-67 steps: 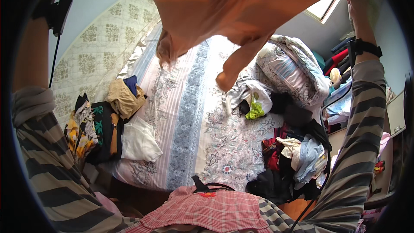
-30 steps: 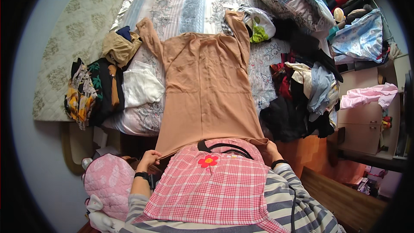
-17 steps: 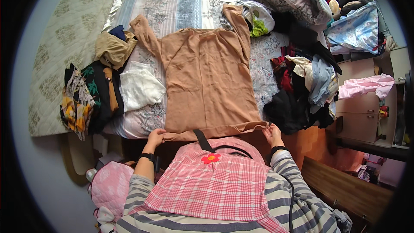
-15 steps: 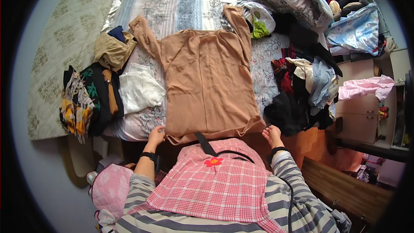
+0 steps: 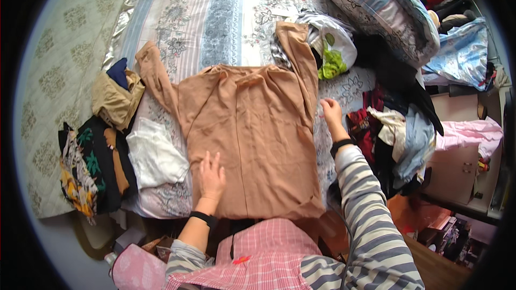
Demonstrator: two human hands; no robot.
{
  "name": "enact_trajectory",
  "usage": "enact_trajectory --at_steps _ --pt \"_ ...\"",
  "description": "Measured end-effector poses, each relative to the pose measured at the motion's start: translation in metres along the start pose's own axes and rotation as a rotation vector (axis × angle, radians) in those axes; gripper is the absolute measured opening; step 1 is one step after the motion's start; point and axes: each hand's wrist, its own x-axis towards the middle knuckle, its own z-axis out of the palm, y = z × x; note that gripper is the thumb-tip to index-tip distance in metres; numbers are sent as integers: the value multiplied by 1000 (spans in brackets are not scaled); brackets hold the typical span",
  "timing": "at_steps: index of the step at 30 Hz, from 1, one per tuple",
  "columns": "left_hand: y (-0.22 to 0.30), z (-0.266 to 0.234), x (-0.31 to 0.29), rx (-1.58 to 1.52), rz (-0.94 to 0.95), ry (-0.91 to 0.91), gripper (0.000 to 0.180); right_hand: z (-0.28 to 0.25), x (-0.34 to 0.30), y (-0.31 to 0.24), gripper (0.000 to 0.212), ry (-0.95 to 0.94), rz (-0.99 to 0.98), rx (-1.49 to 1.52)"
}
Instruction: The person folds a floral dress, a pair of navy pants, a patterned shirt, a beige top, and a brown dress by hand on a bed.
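Note:
A brown long-sleeved shirt [image 5: 258, 150] lies spread on the bed, its collar away from me and its hem at the near edge. Both sleeves point away, the left one angled outward and the right one nearly straight. My left hand [image 5: 211, 176] rests open on the lower left of the shirt, fingers spread over the cloth. Just right of the shirt, beside the base of its right sleeve, my right hand [image 5: 331, 113] is loosely bent and holds nothing. A small gap shows between its fingers and the sleeve.
Left of the shirt lie a white garment [image 5: 157, 153], a beige garment [image 5: 115, 96] and dark patterned clothes [image 5: 88, 166]. To the right is a mixed clothes pile [image 5: 406, 139]. Farther off are a white-and-green garment [image 5: 336, 53] and rolled bedding [image 5: 381, 13]. The bed [image 5: 226, 16] has a patterned cover.
Both hands have left the shirt's bottom corners and moved away from me over the bed. My left hand now lies on the shirt; my right is beside its sleeve. The view has shifted.

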Motion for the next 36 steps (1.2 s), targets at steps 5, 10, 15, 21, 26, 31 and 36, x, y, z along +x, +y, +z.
enact_trajectory --at_steps 5,10,15,21,26,31,36 --pt "29 33 17 115 -64 -227 61 90 56 -94 62 2 -16 -364" --pt "41 44 25 164 -65 -241 67 66 71 -114 24 -261 261 541" --pt "41 45 27 153 -58 -288 68 -29 33 -121 44 -477 192 1505" --pt "37 47 21 205 -59 -301 71 -89 2 -106 61 -455 143 1706" --pt "42 47 24 208 -34 -311 72 -119 10 -96 39 -301 56 1718" --pt "37 46 22 175 -37 -281 70 -68 -55 -177 24 100 -256 567" --pt "40 48 22 183 -36 -260 69 19 -106 -159 42 -191 -873 -408"
